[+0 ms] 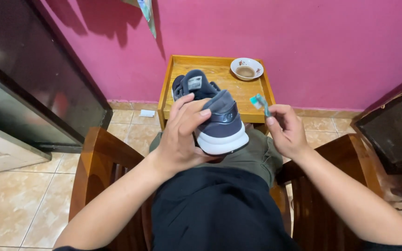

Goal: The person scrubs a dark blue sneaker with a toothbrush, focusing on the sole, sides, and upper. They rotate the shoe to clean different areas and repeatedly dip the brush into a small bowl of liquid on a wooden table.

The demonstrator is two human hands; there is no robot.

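My left hand (pixel 182 132) grips a dark blue sneaker (pixel 219 123) with a white sole, holding it by its side with the heel turned toward me, above my lap. My right hand (pixel 287 130) pinches a small teal toothbrush (pixel 260 103) by its handle, bristle end up, a short way right of the shoe and not touching it. Behind the shoe a small wooden table (pixel 252 88) with a raised rim carries a white bowl (pixel 246 68) of brownish liquid at its back right corner.
I sit in a wooden chair with armrests (pixel 96 160) on both sides. A pink wall (pixel 303 42) rises behind the table. A dark cabinet (pixel 29 79) stands left, dark furniture (pixel 391 130) right. The floor is beige tile (pixel 10 204).
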